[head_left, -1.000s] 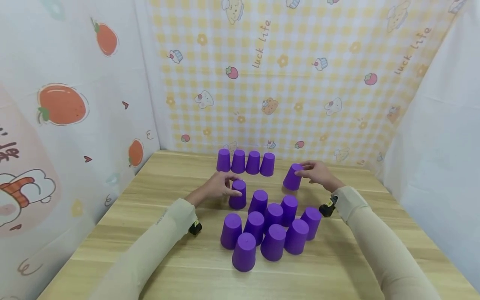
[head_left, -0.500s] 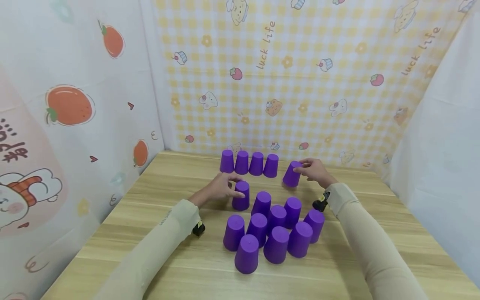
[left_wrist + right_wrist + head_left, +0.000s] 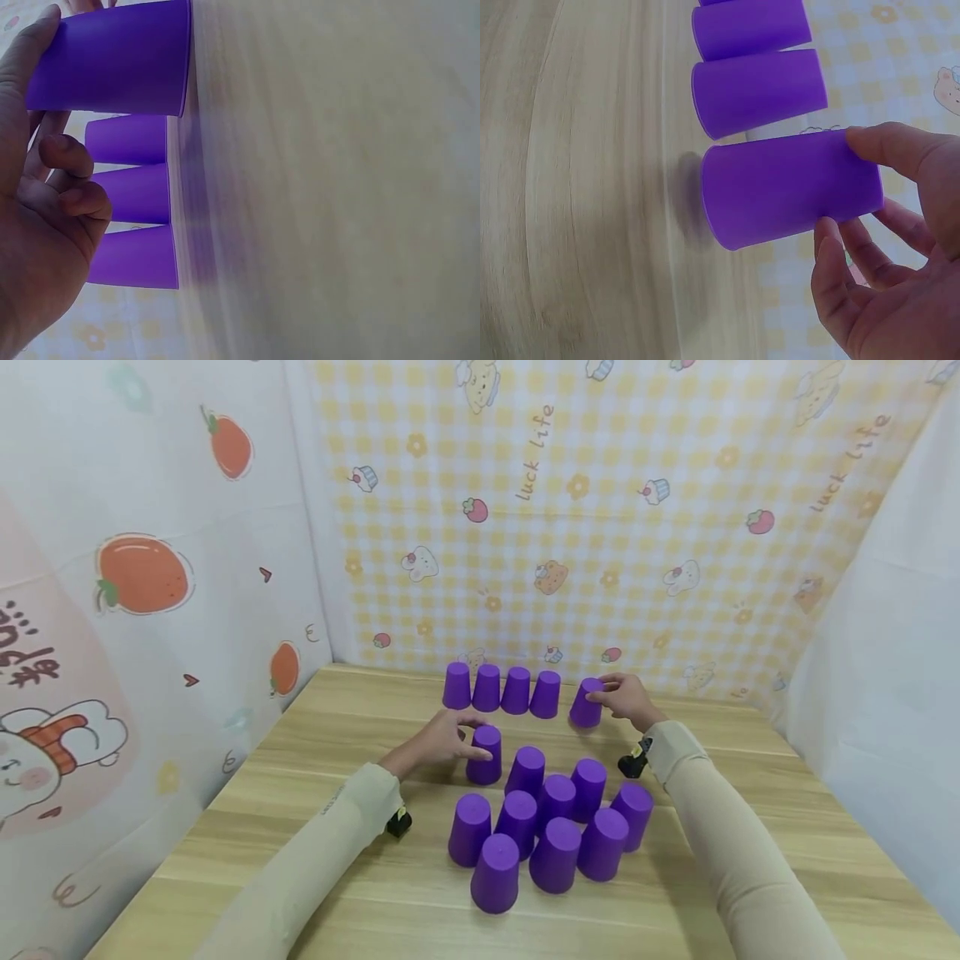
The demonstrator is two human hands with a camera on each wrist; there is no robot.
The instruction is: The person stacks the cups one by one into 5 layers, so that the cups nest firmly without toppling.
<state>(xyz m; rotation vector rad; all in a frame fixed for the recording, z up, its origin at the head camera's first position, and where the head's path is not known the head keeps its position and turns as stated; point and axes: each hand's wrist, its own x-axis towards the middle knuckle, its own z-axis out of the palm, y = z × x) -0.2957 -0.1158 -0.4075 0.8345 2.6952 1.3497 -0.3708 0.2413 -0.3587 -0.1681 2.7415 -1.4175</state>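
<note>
My left hand (image 3: pixel 438 742) grips an upside-down purple cup (image 3: pixel 483 762) between thumb and fingers, in front of the back row. In the left wrist view that same cup (image 3: pixel 112 56) is near the tabletop; whether its rim touches cannot be told. At the right end of the back row, my right hand (image 3: pixel 628 700) pinches another upside-down purple cup (image 3: pixel 586 705) near its narrow end. The right wrist view shows this cup (image 3: pixel 791 187) slightly tilted, a shadow beside its rim, apart from the neighbouring cup (image 3: pixel 761 91).
Several purple cups stand upside down in a back row, such as the leftmost cup (image 3: pixel 457 687). Nearer me is a loose cluster of more inverted cups, including a front cup (image 3: pixel 496 875). All share a wooden table (image 3: pixel 360 902), with a patterned cloth (image 3: pixel 450 468) behind.
My right hand has carried its cup backward and a little left, closer to the end of the back row. The left hand keeps its grip in about the same place. The head view has shifted slightly.
</note>
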